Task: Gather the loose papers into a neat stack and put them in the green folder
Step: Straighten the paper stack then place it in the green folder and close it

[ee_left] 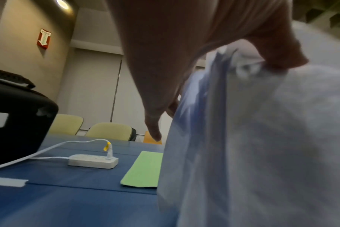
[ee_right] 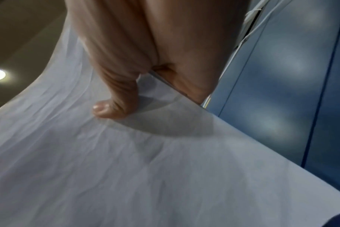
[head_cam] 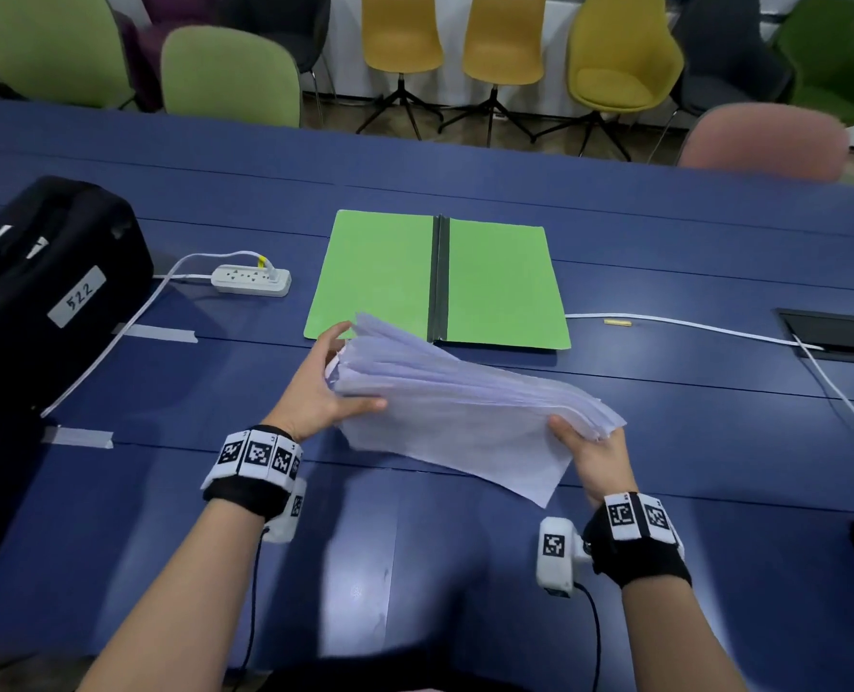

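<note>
White sheets, the papers (head_cam: 460, 407), are being held off the blue table (head_cam: 664, 242) as a thick, uneven bundle, its long axis running from upper left to lower right in the head view. The left hand (head_cam: 322, 392) is gripping the left end, thumb lying across the top sheet and the other fingers reaching round the far side; in the left wrist view the thumb is pressing into the paper while a finger is pointing down past the bundle's edge. The right hand (head_cam: 592, 449) is clasping the lower right corner, thumb on top and fingers underneath, and the right wrist view is showing that thumb bearing down on the sheet. The edges are fanning apart at the left end, so the stack is looking not yet squared. The green folder (head_cam: 500, 287) is lying open and flat beyond the papers, away from the person, its dark spine (head_cam: 439, 279) running nearly straight away from the body, so the bundle's long axis is sitting skewed to it. The left hand is nearer, hovering just over the folder's near left corner, and the coming move is likely needing a forward carry with a turn to line the sheets up with one leaf
</note>
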